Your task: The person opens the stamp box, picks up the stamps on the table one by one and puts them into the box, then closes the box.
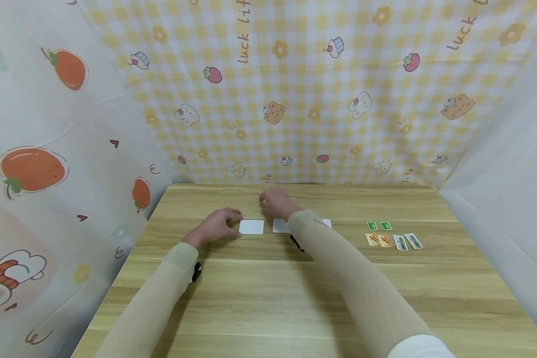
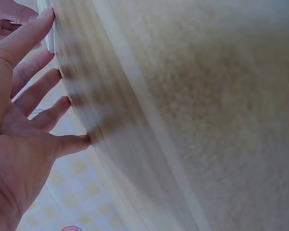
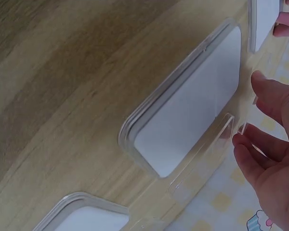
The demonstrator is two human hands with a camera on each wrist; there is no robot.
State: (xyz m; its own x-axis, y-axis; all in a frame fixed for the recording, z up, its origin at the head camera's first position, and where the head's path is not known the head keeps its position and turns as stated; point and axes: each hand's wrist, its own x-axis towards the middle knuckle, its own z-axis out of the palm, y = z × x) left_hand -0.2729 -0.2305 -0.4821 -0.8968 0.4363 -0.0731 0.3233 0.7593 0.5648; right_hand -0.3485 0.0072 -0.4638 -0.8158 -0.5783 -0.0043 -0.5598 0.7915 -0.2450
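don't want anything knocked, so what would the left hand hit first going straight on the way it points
The left hand would most likely meet the leftmost white card first; it sits right at the card's left end, though whether they touch is unclear.

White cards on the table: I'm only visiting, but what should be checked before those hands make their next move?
1. Left white card near the left hand: ok, thumb and fingers are at its left edge.
2. Middle white card lying flat: ok, in its clear rim.
3. Right hand gripping the clear strip beyond the middle card: cannot tell; fingers are close, contact unclear.
4. Right white card fully visible in the head view: not ok, the right sleeve hides part of it.
5. Six small printed cards away from both hands: ok, grouped at the right.
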